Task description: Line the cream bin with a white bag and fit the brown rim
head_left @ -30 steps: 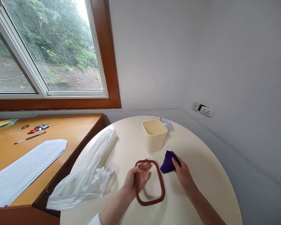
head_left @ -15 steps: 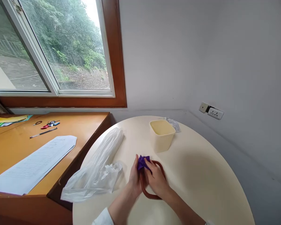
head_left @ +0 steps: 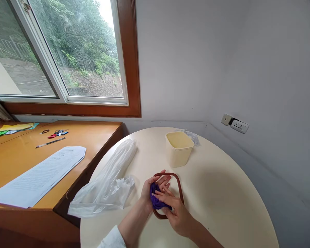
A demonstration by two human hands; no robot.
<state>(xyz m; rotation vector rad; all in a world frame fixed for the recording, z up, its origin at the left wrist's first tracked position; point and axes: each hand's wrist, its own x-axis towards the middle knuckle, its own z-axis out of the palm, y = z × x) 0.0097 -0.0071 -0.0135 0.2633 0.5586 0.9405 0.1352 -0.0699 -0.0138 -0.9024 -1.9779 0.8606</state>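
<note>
A crumpled purple bundle [head_left: 157, 199], thin and creased like a plastic bag, lies between my two hands. My left hand [head_left: 147, 193] cradles it from the left, palm up, its fingers reaching forward. From the right, my right hand [head_left: 177, 210] grips the bundle's lower end, its fingers across the top. Around the bundle runs a reddish-brown rounded-square ring [head_left: 181, 189]. The ring's upper edge crosses my left fingers, and my right hand covers part of its lower right side. Whether either hand grips the ring I cannot tell.
A cream bin [head_left: 180, 153] stands upright on the round table [head_left: 222, 199], with clear crumpled plastic [head_left: 192, 137] behind it. A long translucent plastic bag [head_left: 105, 186] lies to the left. Papers [head_left: 43, 174], a pen [head_left: 50, 142] and keys [head_left: 58, 133] rest on the wooden desk [head_left: 98, 136].
The purple bundle has moved down toward me and looks larger. My left fingers have opened out forward, while my right hand has shifted lower. The ring has turned slightly.
</note>
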